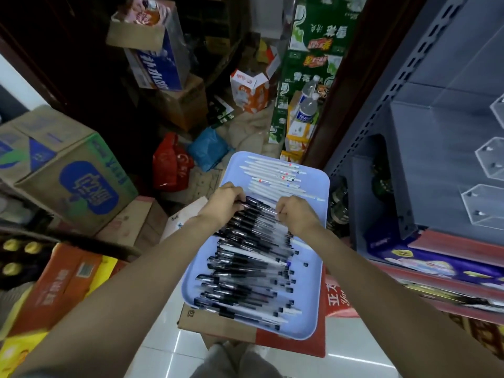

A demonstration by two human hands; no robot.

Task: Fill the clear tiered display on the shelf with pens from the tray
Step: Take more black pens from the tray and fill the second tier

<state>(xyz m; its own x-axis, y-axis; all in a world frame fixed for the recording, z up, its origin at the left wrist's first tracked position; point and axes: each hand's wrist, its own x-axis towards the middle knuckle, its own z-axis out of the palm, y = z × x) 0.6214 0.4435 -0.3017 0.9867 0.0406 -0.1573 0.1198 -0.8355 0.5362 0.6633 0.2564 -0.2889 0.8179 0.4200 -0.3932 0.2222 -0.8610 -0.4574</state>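
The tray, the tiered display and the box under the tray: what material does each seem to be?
The tray looks like matte moulded plastic: even pale blue, rounded rim. The tiered display seems clear acrylic, since the grey shelf shows through and its edges catch light. The box appears to be brown cardboard, with a dull surface and printed marks.

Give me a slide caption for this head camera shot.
Both hands, left and right, gather black pens from the blue tray; clear tiered display waits empty.

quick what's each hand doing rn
Left hand: closed on one end of a bunch of black pens over the tray.
Right hand: closed on the bunch's other end.
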